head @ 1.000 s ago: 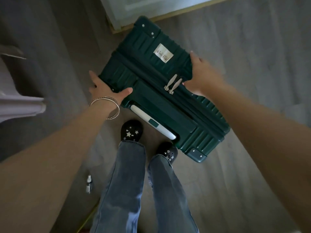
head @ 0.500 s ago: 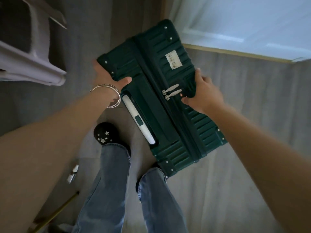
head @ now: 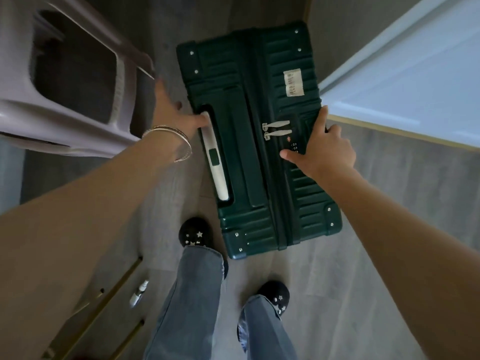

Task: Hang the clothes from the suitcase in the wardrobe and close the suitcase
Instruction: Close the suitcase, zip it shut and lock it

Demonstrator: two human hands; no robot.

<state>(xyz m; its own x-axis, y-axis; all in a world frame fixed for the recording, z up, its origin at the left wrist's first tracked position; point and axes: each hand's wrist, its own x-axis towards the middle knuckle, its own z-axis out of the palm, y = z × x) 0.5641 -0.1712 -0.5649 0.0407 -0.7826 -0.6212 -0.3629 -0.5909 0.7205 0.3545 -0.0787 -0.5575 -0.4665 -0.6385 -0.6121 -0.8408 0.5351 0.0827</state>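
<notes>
1. Green and hard-shelled, the suitcase (head: 259, 141) stands shut on the grey wood-look floor (head: 337, 294), seen from above, with its ribbed top face toward the camera.
2. It stands between a pale plastic chair (head: 78, 105) on the left and a white panel (head: 405, 81) on the right, its far right corner close to the panel's edge.
3. The left hand (head: 174, 118) reaches to the case's left side; its thumb lies on the top end of the white handle (head: 215, 162), and the other fingers point away along the case's edge, blurred, so I cannot tell whether they curl round anything.
4. Thin bangles (head: 171, 139) ring the left wrist.
5. The right hand (head: 322, 146) rests on the top face at the right edge, fingers bent over that edge and thumb stretched flat toward the zip line.
6. Two silver zip pulls (head: 276, 129) lie side by side just left of that thumb, beside a small lock with digits.
7. A pale label (head: 294, 83) is stuck on the right half of the case.
8. Two legs in blue jeans (head: 192, 294) stand near the case, in black shoes (head: 193, 233) with silver stars; the left shoe is just beside the case's near corner.
9. A small white bottle (head: 139, 293) lies on the floor at lower left, near a brass-coloured rail (head: 104, 297).
</notes>
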